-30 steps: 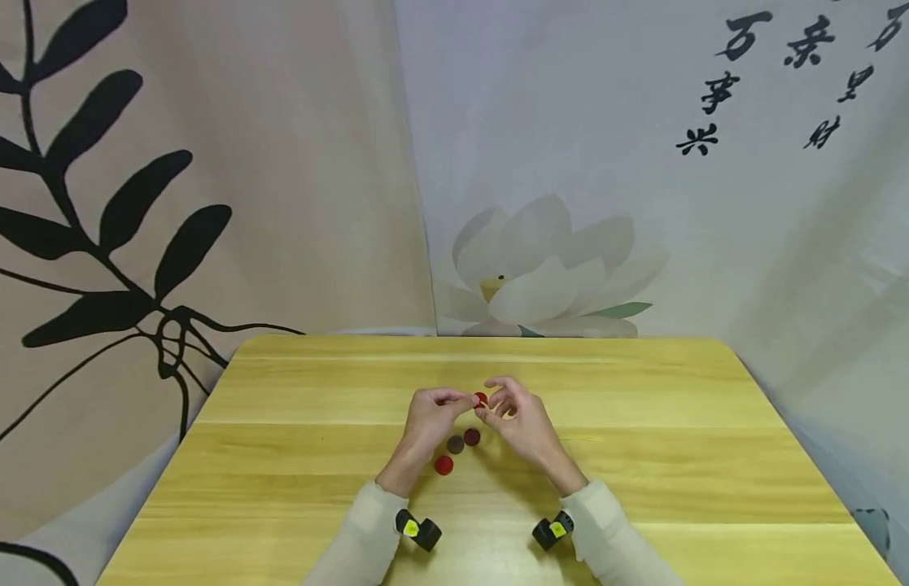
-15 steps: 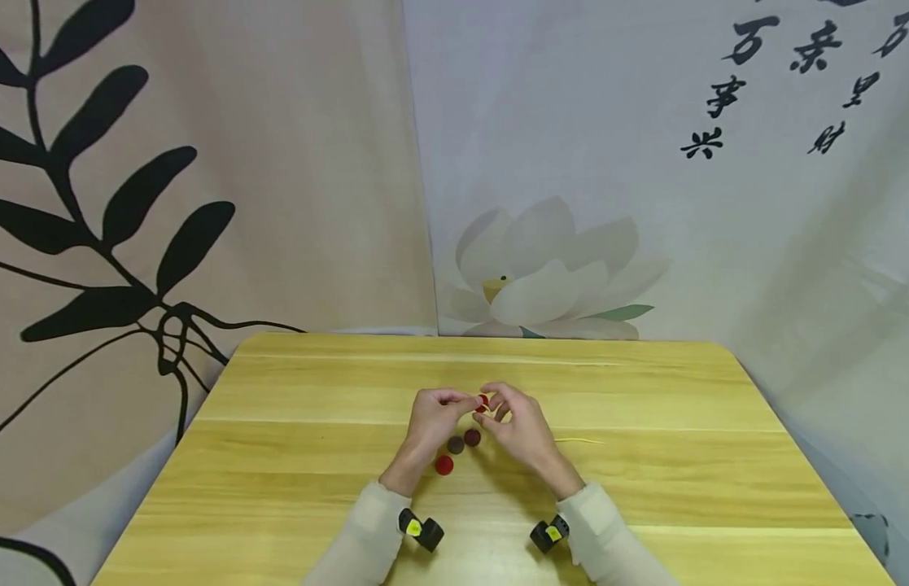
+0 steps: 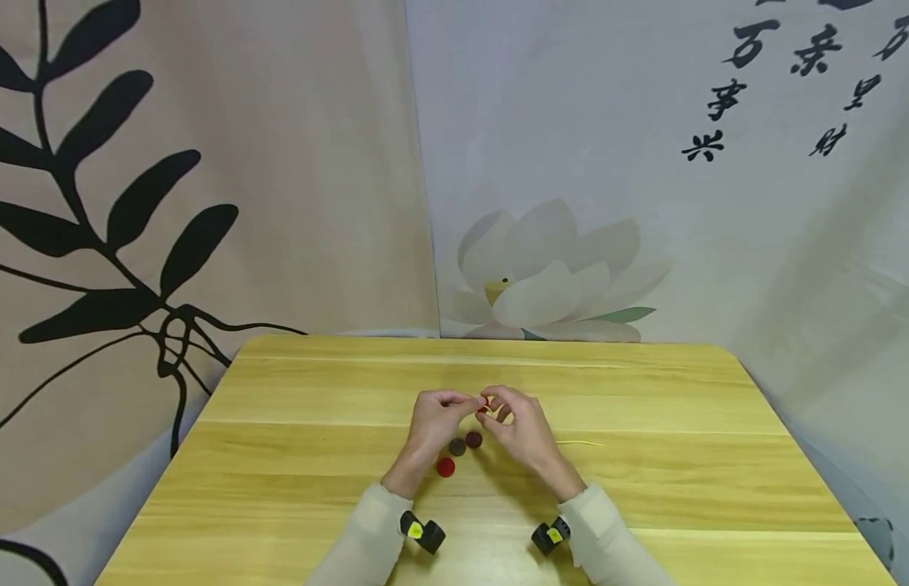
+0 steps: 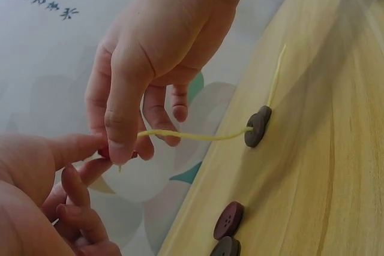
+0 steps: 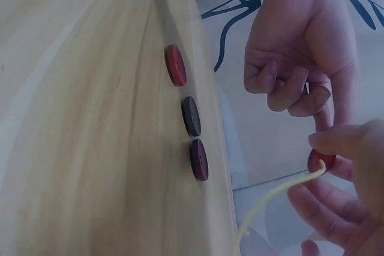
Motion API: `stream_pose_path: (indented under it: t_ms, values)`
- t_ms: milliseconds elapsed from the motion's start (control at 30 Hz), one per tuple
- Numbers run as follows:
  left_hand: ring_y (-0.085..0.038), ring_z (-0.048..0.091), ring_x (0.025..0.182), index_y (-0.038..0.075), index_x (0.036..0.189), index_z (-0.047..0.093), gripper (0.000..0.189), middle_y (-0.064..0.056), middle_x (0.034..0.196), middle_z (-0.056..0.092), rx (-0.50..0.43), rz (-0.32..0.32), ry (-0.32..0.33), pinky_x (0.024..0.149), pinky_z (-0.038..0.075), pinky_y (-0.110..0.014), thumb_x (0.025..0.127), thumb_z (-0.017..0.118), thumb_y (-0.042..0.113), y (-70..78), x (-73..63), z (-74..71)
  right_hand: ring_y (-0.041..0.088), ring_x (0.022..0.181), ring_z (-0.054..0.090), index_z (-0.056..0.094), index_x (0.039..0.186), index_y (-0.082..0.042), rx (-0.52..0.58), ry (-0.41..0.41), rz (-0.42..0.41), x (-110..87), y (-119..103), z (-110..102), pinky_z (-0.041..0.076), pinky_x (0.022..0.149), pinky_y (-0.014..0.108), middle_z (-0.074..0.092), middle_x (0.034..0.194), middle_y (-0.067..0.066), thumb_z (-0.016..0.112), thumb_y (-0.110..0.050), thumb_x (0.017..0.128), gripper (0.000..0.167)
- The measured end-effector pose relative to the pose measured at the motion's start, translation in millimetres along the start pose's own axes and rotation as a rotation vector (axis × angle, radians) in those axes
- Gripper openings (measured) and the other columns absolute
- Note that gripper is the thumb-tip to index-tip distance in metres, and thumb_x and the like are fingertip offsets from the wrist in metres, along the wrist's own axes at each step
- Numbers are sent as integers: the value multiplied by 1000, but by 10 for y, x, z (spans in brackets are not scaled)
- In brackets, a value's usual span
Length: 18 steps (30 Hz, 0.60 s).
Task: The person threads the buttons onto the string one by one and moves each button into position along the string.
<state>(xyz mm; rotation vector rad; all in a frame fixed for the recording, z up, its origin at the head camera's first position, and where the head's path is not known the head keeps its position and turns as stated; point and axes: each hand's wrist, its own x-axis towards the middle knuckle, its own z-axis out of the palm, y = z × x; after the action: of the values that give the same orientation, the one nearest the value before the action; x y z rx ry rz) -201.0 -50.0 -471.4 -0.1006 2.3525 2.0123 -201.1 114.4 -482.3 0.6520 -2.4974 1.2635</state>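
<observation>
Fingertips of my left hand (image 3: 438,417) pinch a small red button (image 5: 316,160), seen best in the right wrist view. My right hand (image 3: 522,423) meets it from the other side, thumb and index finger gripping the button's edge. Yellow cord (image 5: 270,196) comes out at the button's face. In the left wrist view, a short cord tip shows below the right thumb, and the cord runs on to dark buttons (image 4: 257,129) threaded on it, lying on the table. The right hand hides those in the head view. Fingers cover much of the red button.
Three loose buttons lie on the wooden table (image 3: 278,488) near the left hand: a red one (image 3: 445,467), a grey-brown one (image 3: 457,447) and a dark maroon one (image 3: 474,439). The cord's tail (image 3: 582,443) lies right of the right wrist. Printed curtains hang behind the table.
My right index finger and thumb have come in closer over the held red button, which shows less now. More of the cord's tail appears beside the right wrist. The loose buttons stay put.
</observation>
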Motion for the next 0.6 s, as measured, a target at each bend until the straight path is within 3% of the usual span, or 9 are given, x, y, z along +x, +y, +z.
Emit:
stream_pose_path:
  t_ms: [133, 400, 600]
  values:
    - [-16, 53, 75, 6, 86, 78, 23, -7, 84, 70, -3, 3, -10, 66, 42, -30, 84, 79, 29, -5, 2, -15, 14, 71, 64, 69, 111, -7, 30, -2, 56, -10, -2, -27, 50, 60, 23, 71, 89, 5, 78, -6, 83, 29]
    - [-14, 47, 73, 9, 96, 77, 21, 2, 78, 55, -13, 5, -32, 63, 38, -26, 86, 78, 27, -9, 6, -37, 13, 78, 64, 69, 114, -16, 118, -37, 196, -14, -4, -97, 50, 64, 29, 71, 95, 1, 76, -15, 88, 27]
    - [-15, 47, 78, 10, 103, 77, 24, 0, 83, 55, -15, 17, -83, 67, 39, -29, 87, 77, 27, -21, 0, -53, 14, 80, 64, 68, 113, -18, 188, -66, 222, -7, -7, -122, 51, 72, 34, 72, 96, -2, 74, -15, 89, 25]
